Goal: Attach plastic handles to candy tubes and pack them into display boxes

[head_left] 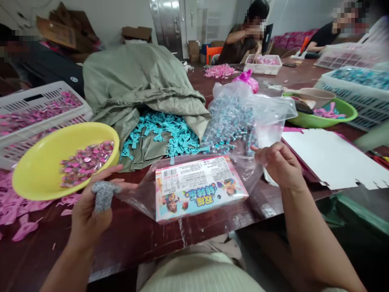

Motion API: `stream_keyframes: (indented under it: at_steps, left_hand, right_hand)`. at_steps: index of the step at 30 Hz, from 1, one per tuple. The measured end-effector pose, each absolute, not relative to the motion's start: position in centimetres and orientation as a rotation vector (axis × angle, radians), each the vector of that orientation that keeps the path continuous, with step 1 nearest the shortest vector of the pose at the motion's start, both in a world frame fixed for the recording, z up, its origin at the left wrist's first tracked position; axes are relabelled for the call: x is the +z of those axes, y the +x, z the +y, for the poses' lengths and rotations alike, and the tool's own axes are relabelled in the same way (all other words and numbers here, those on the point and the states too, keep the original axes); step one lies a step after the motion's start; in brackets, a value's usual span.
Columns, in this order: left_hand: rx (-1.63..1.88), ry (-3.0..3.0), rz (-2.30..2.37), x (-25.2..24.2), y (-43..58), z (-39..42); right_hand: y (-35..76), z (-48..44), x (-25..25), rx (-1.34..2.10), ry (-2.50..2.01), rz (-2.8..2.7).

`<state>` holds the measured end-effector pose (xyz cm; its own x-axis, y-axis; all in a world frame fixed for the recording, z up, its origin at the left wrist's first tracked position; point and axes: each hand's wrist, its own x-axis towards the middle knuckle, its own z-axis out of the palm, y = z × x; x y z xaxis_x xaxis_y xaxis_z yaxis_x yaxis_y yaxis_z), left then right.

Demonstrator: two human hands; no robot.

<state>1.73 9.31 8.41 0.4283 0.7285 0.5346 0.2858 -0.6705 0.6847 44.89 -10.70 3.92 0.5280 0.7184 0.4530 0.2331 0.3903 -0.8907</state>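
Observation:
A printed cardboard box [200, 188] with cartoon figures and a barcode lies near the table's front edge, inside a clear plastic bag [141, 200]. My left hand [97, 198], its thumb wrapped in grey speckled material, pinches the bag's left end, with the fingers stretched toward the box. At the bag's right end, my right hand [281, 164] is closed on the plastic, thumb and forefinger pressed together. Neither hand touches the box itself. The plastic is drawn out on both sides of it.
A yellow basin [30, 174] with small pink packets stands left, by pink plastic pieces [24, 227]. Behind the box, a grey-green sack [136, 73] spills turquoise pieces [182, 140]. White cardboard sheets [334, 156] and a green basin [349, 111] are right. Other people sit around the table.

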Motion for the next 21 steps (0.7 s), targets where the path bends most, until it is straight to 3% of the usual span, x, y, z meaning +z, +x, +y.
stream_keyframes:
  at_steps: [3,7,13,21]
  left_hand:
    - [1.233,2.214,0.891,8.5,2.3,9.8]
    - [1.033,2.059,1.076,7.1,2.8,11.1]
    - [0.788,1.660,1.236,0.4,3.8,12.8]
    - [0.808,1.515,1.158,-4.3,7.6,9.3]
  right_hand:
    - [43.5,-9.3,3.1,0.185,-1.276,-0.884]
    - [42.9,-7.5,2.0,0.025,-1.577,-0.746]
    - [42.7,-7.1,-1.4,0.293,-1.810,-0.736]
    - [39.9,-6.0,-4.3,0.445,-1.671,-0.901]
